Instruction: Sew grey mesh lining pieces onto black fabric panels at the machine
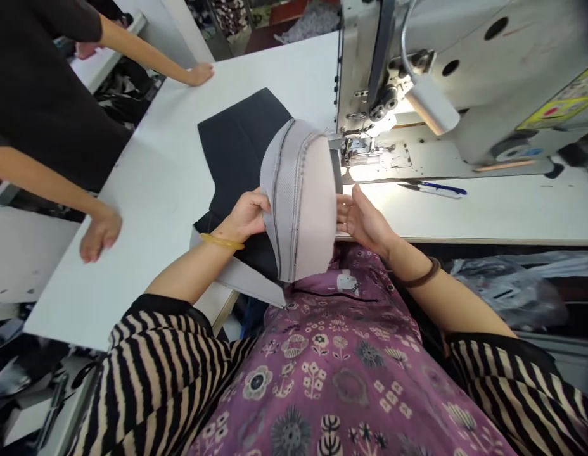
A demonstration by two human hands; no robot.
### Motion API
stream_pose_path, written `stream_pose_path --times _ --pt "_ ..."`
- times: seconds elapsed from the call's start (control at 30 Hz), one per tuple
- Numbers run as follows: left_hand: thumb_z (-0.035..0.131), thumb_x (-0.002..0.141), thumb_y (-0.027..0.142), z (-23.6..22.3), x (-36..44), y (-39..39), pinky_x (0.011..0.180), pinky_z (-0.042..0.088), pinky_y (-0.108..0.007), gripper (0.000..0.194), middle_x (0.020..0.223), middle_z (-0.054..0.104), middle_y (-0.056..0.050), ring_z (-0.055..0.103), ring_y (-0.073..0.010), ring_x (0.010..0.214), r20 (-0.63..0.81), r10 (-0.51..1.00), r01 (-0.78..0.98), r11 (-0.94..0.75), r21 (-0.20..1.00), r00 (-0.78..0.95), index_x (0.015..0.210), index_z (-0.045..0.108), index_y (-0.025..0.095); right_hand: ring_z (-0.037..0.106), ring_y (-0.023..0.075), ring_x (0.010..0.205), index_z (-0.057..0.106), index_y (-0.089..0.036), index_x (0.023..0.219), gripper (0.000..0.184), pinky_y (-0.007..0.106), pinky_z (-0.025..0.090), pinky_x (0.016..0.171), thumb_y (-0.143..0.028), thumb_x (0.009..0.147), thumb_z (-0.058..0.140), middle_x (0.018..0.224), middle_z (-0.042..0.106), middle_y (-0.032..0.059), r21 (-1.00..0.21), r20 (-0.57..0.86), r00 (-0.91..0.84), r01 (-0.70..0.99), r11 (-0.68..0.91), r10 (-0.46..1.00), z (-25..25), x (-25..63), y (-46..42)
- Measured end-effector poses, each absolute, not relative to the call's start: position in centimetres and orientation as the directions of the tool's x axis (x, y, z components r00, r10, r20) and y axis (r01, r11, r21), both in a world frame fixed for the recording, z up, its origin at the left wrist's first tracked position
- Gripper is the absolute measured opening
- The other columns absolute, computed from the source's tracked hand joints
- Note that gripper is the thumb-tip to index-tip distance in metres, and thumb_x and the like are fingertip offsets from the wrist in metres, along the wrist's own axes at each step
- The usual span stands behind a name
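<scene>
A curved sewn fabric piece (317, 209), pale with a light grey mesh band and dark seam lines, is held up in front of my body. My left hand (249, 215) pinches its left edge, thumb on the near face. At its right edge is my right hand (360, 218), fingers stretched out and thumb raised; the fingertips reach the edge, partly hidden there. Black fabric (241, 142) attached to or lying under the piece spreads over the white table (156, 171). A pale grey strip (251, 285) hangs over the front edge.
A sewing machine (370, 139) with a lit needle area stands at the right back. Thread snips (434, 189) with blue handles lie on its bed. Another person's hands (101, 234) rest on the table at left. A plastic bag (507, 294) sits below right.
</scene>
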State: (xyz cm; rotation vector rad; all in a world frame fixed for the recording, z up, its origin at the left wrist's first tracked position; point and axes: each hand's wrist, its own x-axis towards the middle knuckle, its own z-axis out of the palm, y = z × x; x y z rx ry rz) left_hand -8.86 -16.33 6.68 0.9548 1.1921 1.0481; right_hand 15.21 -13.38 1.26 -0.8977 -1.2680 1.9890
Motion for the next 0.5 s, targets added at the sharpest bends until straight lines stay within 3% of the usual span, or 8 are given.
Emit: stream_pose_path --times 0.07,0.17,0.23,0.27,0.33,0.37,0.43,0.5 --pt "0.043 0.043 0.019 7.0 -9.8 -16.3 0.076 0.061 -0.048 0.044 0.069 0.066 -0.004 0.071 -0.0274 0.082 -0.288 0.951 0.034 0.286 0.958 0.11 0.084 0.059 0.017 0.061 0.0253 0.107 0.059 -0.021 0.111 0.069 0.042 0.054 0.084 -0.08 0.081 0.042 0.118 0.063 0.0127 -0.966 -0.14 -0.453 -0.131 -0.221 0.881 1.2 14.8 -12.7" --pt "0.045 0.05 0.018 8.3 -10.1 -16.3 0.079 0.06 -0.051 0.06 0.091 0.073 -0.009 0.071 -0.0313 0.095 -0.391 0.865 0.258 0.319 0.912 0.315 0.107 0.063 0.014 0.049 0.0271 0.126 0.056 -0.026 0.122 0.063 0.045 0.048 0.096 -0.069 0.077 0.061 0.136 0.053 0.0092 -0.979 0.198 -0.262 -0.007 0.203 0.945 2.6 15.4 -11.4" --pt "0.049 0.056 0.018 9.4 -9.1 -16.0 0.076 0.061 -0.048 0.058 0.095 0.074 -0.008 0.071 -0.0311 0.093 -0.462 0.749 0.364 0.312 0.878 0.474 0.111 0.064 0.015 0.044 0.0279 0.132 0.058 -0.027 0.123 0.06 0.049 0.04 0.104 -0.064 0.076 0.066 0.136 0.052 0.007 -0.899 0.39 -0.371 0.047 0.436 0.843 4.5 16.2 -10.8" --pt "0.052 0.059 0.018 9.9 -8.3 -15.7 0.073 0.061 -0.045 0.054 0.095 0.075 -0.007 0.071 -0.0295 0.09 -0.48 0.688 0.389 0.3 0.871 0.544 0.111 0.066 0.016 0.046 0.028 0.129 0.062 -0.026 0.118 0.058 0.049 0.039 0.105 -0.062 0.073 0.07 0.13 0.057 0.0061 -0.867 0.413 -0.474 0.056 0.495 0.777 5.5 16.5 -10.6" --pt "0.061 0.063 0.021 10.6 -6.8 -15.0 0.069 0.061 -0.037 0.047 0.093 0.076 -0.004 0.072 -0.0249 0.084 -0.489 0.567 0.395 0.29 0.872 0.663 0.109 0.068 0.019 0.059 0.0236 0.105 0.069 -0.022 0.096 0.048 0.042 0.046 0.094 -0.057 0.065 0.079 0.102 0.066 0.0031 -0.859 0.302 -0.694 0.098 0.502 0.653 7.2 17.0 -10.5" --pt "0.065 0.064 0.024 10.8 -6.3 -14.7 0.067 0.061 -0.033 0.043 0.091 0.076 -0.003 0.072 -0.0227 0.081 -0.495 0.507 0.396 0.297 0.869 0.706 0.107 0.069 0.02 0.06 0.0184 0.085 0.069 -0.021 0.082 0.041 0.035 0.049 0.081 -0.054 0.062 0.081 0.084 0.064 0.0008 -0.879 0.195 -0.778 0.132 0.458 0.598 7.7 17.3 -10.6" --pt "0.073 0.067 0.032 11.1 -6.7 -14.1 0.063 0.06 -0.027 0.034 0.088 0.076 -0.002 0.071 -0.0199 0.076 -0.527 0.414 0.434 0.303 0.849 0.742 0.099 0.071 0.021 0.046 0.0086 0.056 0.061 -0.019 0.064 0.037 0.024 0.04 0.054 -0.05 0.065 0.081 0.059 0.051 -0.0035 -0.929 -0.019 -0.851 0.208 0.305 0.524 7.7 18.3 -11.1" --pt "0.078 0.065 0.039 11.2 -8.8 -13.8 0.058 0.058 -0.026 0.034 0.085 0.076 -0.003 0.071 -0.0193 0.071 -0.579 0.394 0.507 0.279 0.816 0.714 0.093 0.072 0.021 0.033 0.0051 0.046 0.053 -0.019 0.057 0.042 0.022 0.026 0.043 -0.05 0.072 0.076 0.05 0.039 -0.0059 -0.968 -0.117 -0.825 0.219 0.121 0.554 6.8 19.4 -11.7"
